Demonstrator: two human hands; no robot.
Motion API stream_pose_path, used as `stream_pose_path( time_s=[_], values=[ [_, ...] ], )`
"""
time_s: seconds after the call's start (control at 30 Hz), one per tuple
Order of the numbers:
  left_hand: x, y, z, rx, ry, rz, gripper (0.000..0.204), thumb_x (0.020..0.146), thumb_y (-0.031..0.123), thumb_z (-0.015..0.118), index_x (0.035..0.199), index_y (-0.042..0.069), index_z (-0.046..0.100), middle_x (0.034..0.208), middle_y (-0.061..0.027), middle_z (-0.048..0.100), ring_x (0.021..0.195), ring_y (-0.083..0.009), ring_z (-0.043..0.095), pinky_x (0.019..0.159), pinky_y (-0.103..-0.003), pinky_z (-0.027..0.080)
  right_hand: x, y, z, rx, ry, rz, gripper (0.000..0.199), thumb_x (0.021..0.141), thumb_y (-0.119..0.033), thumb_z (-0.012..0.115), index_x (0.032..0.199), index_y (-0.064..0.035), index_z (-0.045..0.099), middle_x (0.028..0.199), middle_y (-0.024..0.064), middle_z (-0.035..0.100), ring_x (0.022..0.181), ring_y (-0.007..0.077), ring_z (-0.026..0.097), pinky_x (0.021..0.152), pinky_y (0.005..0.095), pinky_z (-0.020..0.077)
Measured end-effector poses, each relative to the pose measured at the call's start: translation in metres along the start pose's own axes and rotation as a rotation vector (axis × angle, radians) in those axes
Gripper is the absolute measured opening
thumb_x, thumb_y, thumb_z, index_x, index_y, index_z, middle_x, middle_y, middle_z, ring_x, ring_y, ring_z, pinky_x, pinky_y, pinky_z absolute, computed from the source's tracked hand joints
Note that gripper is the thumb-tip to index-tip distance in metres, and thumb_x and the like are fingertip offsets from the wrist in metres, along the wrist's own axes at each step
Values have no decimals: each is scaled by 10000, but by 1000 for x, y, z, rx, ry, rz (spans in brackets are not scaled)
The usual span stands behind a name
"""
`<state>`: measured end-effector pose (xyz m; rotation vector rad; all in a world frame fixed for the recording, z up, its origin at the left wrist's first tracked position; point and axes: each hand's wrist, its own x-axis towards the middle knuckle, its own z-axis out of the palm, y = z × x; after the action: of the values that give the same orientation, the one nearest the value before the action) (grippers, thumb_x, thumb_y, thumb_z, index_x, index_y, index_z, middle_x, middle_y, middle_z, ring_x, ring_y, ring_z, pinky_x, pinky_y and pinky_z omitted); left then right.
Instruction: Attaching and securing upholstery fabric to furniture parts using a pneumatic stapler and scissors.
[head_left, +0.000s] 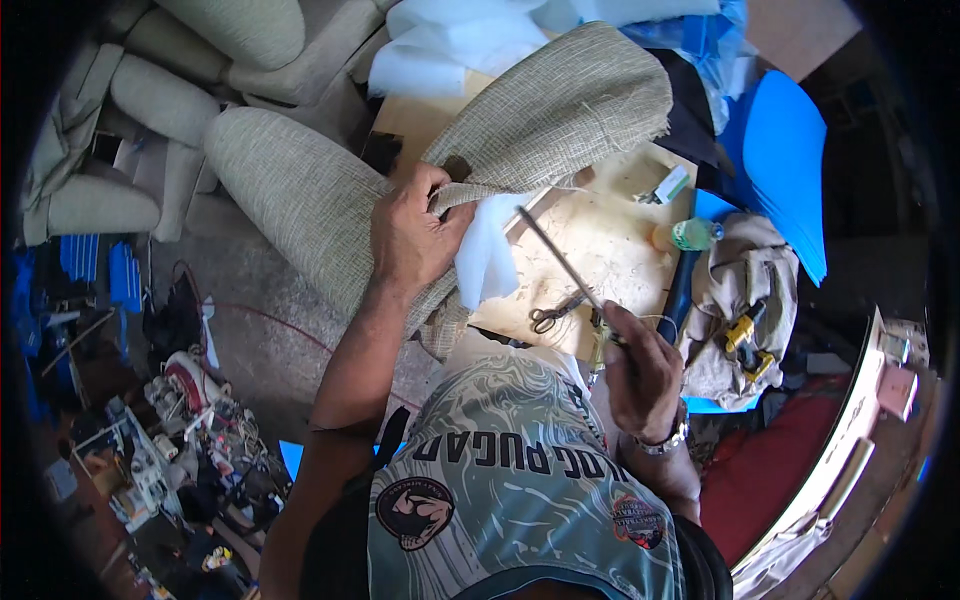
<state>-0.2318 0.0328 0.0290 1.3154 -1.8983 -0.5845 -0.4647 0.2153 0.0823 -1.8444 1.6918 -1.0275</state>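
Clock positions are taken from the middle of the view. At eleven o'clock, the left hand [415,238] is closed on the loose edge of a beige-grey woven upholstery fabric [560,110], pinching it between thumb and fingers. The fabric spreads from that grip toward one o'clock, its far edge frayed. A long, rounded cushion in similar beige cloth [290,190] lies at ten o'clock, beside the left hand; a soft white sheet of padding [485,258] hangs just below the pinched edge.

At four o'clock, the right hand [640,375] grips a long, thin, dark metal rod [558,255]. The rod points toward eleven o'clock, its tip near the padding; whether they touch cannot be told.

Under the fabric is a pale wooden table [590,250]. Dark-handled metal scissors [557,312] lie on it at three o'clock. Farther out, between two and three, is a translucent green plastic bottle [690,234], and at three o'clock a yellow-and-black power drill [748,340] rests on a crumpled beige cloth [715,290].
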Motion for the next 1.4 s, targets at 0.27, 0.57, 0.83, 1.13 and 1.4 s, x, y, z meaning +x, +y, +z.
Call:
stream_pose_path(
  time_s=[0.27,0.57,0.83,1.13,1.4],
  values=[
    [-1,-1,-14,-318,-39,-8,238,903,228,672,1010,32,590,870,-158,674,767,-342,677,658,-420,515,14,-33,32,-196,-88,97,468,868,-60,597,1333,-110,588,762,128,665,613,313,650,547,418,512],
    [0,-13,-18,-247,78,108,168,937,189,627,956,23,616,820,-138,610,708,-324,597,639,-423,469,38,-30,32,-282,-140,14,388,860,-57,624,1244,-104,638,723,106,629,573,280,624,510,387,490],
    [-13,2,-21,-108,102,562,125,773,60,677,884,11,647,698,-67,519,601,-235,544,518,-376,445,75,-26,21,-264,-226,16,243,890,-131,645,1129,-104,682,709,90,658,600,270,658,533,379,500],
    [-11,-24,-24,41,69,794,173,693,147,662,802,14,678,707,6,474,634,-114,563,527,-256,507,101,4,58,35,-347,94,238,886,-21,671,1113,50,656,866,186,705,719,232,696,624,314,540],
    [-8,-56,-37,-61,-30,759,150,765,171,691,834,40,671,779,-37,535,700,-133,591,539,-275,520,151,5,92,159,-530,228,120,874,-46,648,962,33,665,660,71,604,584,104,538,523,288,425]
  ],
)
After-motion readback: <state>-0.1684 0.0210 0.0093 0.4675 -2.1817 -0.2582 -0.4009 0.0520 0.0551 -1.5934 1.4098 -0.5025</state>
